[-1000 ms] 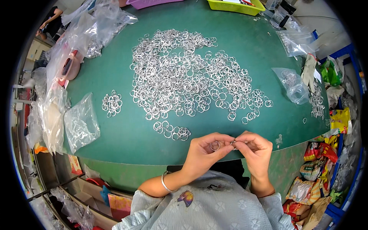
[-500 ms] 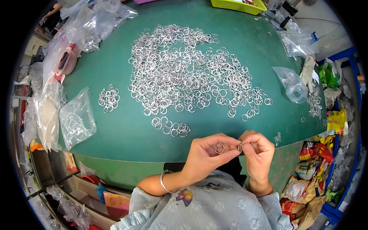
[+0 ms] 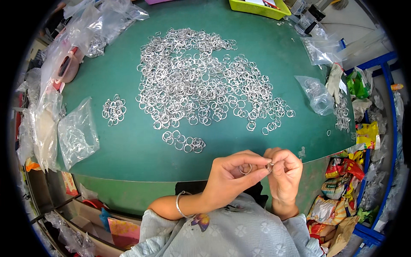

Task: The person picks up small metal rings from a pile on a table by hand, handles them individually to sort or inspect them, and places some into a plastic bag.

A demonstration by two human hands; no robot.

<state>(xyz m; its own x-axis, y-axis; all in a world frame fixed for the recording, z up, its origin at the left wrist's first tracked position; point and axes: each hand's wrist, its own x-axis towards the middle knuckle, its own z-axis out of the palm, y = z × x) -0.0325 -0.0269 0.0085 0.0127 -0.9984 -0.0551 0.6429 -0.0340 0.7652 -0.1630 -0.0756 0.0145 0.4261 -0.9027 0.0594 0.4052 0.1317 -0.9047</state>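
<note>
Pinching a small metal piece point(image 3: 269, 166) at lower right of centre in the frame, our left hand point(image 3: 231, 172) and right hand point(image 3: 284, 172) meet fingertip to fingertip. We have the thumb and fingers of each closed on it, though they hide part of it and we cannot tell its full shape. Inside the curl of our left fingers sits 1 silvery ring point(image 3: 245, 168). We have a big spread of rings point(image 3: 184, 83) heaped on the green table point(image 3: 128, 145) across the upper middle of the frame, a small cluster point(image 3: 114, 110) at centre left, and a short row of rings point(image 3: 188, 144) just below the heap. At the left of the frame we see a clear plastic bag point(image 3: 78, 133); at the right, another bag point(image 3: 316, 96) lies near a pale glove point(image 3: 333, 81). A yellow-green tray point(image 3: 257, 9) stands at the top, right of centre.
</note>
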